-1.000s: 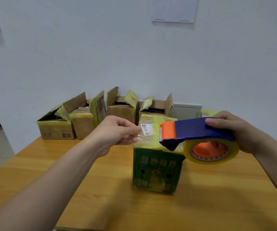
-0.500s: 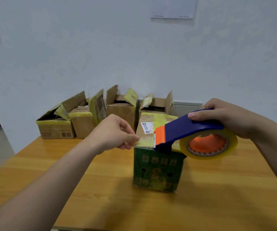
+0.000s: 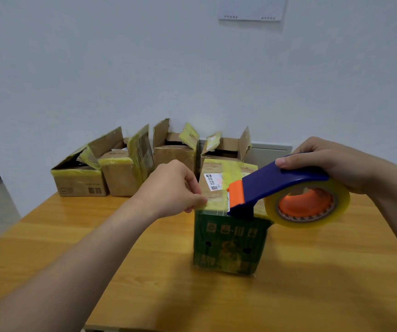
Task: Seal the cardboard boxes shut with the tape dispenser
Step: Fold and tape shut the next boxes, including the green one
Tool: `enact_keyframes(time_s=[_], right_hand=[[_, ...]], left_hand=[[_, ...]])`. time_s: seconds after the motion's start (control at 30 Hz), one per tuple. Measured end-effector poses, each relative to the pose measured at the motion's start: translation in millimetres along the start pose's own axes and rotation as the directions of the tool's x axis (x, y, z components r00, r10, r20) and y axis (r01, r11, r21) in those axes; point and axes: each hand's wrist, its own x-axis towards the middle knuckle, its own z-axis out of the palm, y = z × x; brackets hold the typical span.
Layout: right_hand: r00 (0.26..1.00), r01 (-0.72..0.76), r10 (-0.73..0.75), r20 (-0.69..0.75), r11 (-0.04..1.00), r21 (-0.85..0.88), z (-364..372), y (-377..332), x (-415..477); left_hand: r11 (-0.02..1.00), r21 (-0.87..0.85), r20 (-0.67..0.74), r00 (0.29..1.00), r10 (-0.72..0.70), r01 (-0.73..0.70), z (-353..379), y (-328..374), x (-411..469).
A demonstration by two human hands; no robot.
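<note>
Head view: the green box (image 3: 228,245) stands on the worktop (image 3: 312,283). Right grip (image 3: 331,164) is clamped round the tape dispenser (image 3: 276,185), its orange nose at the box top; left grip (image 3: 171,188) pinches tape (image 3: 213,200) at the top's left edge. Open boxes (image 3: 80,180) line the wall.

Soft even light, wide-angle edge distortion

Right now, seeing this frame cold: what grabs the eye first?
The blue-and-orange tape dispenser, centre right, is gripped by the right hand, with its orange nose down on the near top edge of the green box. The left hand pinches the tape end at that box's top left edge. Behind, a row of open cardboard boxes lines the wall.
</note>
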Motion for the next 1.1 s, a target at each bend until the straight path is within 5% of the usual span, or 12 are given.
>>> enact_keyframes(time_s=[0.23, 0.43, 0.63, 0.77, 0.83, 0.9, 1.1], right_hand=[[0.999, -0.031, 0.032, 0.037, 0.999, -0.041, 2.2, 3.2, 7.4], [0.997, -0.056, 0.056, 0.052, 0.998, -0.003, 7.9, 5.5, 13.7], [0.996, -0.065, 0.065, 0.057, 0.998, -0.003, 7.1, 3.7, 19.4], [0.996, -0.071, 0.068, 0.063, 0.997, 0.041, 6.1, 12.2, 16.7], [0.995, -0.068, 0.063, 0.073, 0.996, 0.062, 4.1, 17.5, 15.3], [0.995, -0.06, 0.054, 0.082, 0.995, 0.08, 1.9, 22.7, 14.4], [0.993, -0.048, 0.037, 0.108, 0.994, 0.099, -3.5, 30.7, 15.9]], left_hand=[[1.0, 0.014, 0.028, 1.0, -0.006, 0.005, 4.4, -8.1, 2.6], [0.933, -0.238, 0.276, 0.94, -0.202, 0.27, -8.4, -30.8, 1.6], [0.999, 0.019, -0.153, 0.987, 0.048, -0.045, -1.9, -17.1, 11.7], [1.0, -0.011, 0.039, 0.999, 0.017, -0.016, 31.1, -15.1, 12.4], [0.978, -0.201, 0.165, 0.986, -0.03, 0.063, 45.4, -19.1, 8.7], [0.933, -0.339, 0.186, 0.981, -0.057, 0.119, 49.1, -23.6, 6.5], [0.899, -0.411, 0.187, 0.979, -0.082, 0.154, 46.7, -29.8, 10.4]])
